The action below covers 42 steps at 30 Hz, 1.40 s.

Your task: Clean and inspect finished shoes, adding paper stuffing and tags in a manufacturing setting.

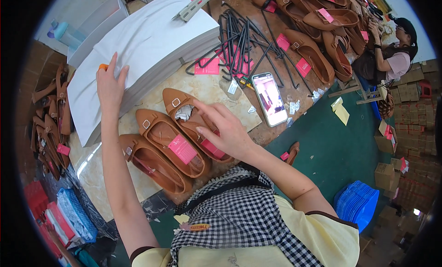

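1. We are holding our left arm long and nearly straight, its left hand [112, 82] lying palm down over the white stack [152, 41] on the counter [98, 184].
2. We are bending our right arm at the elbow, the forearm slanting in from the right and the right hand [225, 131] leaning over the right-hand shoe [171, 95].
3. On the left hand we are showing thumb and index finger apart; a small orange thing [103, 66] is sitting by the other fingers, and we cannot tell whether they are gripping it.
4. On the right hand we are spreading thumb and index finger apart at the shoe's opening, the index fingertip meeting its edge; we are not clamping on it.
5. We are counting three brown shoes lying side by side below the white stack: that one, the middle shoe [156, 124] and the left-hand shoe [152, 163]. Each is bearing one buckle.
6. We are also counting one wad of crumpled paper [184, 112] in the right-hand shoe, one lit phone [270, 99] and one perforated metal bar [195, 5]; the black hooked rods [237, 43] are lying too tangled to count.
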Available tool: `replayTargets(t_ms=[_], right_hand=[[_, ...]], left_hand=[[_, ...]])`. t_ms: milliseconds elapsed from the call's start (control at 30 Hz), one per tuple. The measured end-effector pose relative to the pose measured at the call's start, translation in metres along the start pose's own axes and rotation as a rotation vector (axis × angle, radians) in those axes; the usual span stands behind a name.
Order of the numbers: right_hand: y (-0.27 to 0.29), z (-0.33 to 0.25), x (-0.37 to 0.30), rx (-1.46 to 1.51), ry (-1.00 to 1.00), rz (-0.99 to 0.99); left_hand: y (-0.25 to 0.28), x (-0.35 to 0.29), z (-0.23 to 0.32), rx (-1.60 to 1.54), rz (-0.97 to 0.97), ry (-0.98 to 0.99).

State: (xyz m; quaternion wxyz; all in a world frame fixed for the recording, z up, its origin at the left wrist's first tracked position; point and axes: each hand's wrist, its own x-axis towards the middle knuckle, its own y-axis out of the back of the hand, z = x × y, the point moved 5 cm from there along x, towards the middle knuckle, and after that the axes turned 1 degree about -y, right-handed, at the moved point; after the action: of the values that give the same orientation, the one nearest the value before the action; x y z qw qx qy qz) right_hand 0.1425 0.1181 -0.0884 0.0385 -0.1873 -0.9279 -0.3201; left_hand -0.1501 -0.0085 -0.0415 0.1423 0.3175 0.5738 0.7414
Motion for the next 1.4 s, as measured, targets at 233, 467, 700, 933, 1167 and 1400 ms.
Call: replayTargets(t_ms=[233,467,700,933,1167,1400], right_hand=[[-0.004,-0.019,0.018,1.492,-0.773,-0.041],[-0.031,-0.074,0.016,1.169,-0.605,-0.828],[-0.012,-0.117,0.025,0.162,0.538,-0.206],[-0.034,-0.044,0.049,0.379,-0.095,-0.244],[-0.109,-0.07,0.057,-0.671,0.523,-0.109],[-0.111,-0.04,0.083,-0.402,0.312,-0.263]], left_hand=[[0.084,-0.143,0.114,-0.318,0.159,-0.633],[0.093,-0.198,0.087,-1.037,0.13,-0.418],[0.057,-0.179,0.049,-1.406,0.09,0.589],[0.029,-0.23,0.108,-0.215,-0.335,-0.315],[0.035,-0.253,0.138,-0.195,-0.299,-0.478],[0.009,-0.262,0.121,-0.206,-0.332,-0.371]])
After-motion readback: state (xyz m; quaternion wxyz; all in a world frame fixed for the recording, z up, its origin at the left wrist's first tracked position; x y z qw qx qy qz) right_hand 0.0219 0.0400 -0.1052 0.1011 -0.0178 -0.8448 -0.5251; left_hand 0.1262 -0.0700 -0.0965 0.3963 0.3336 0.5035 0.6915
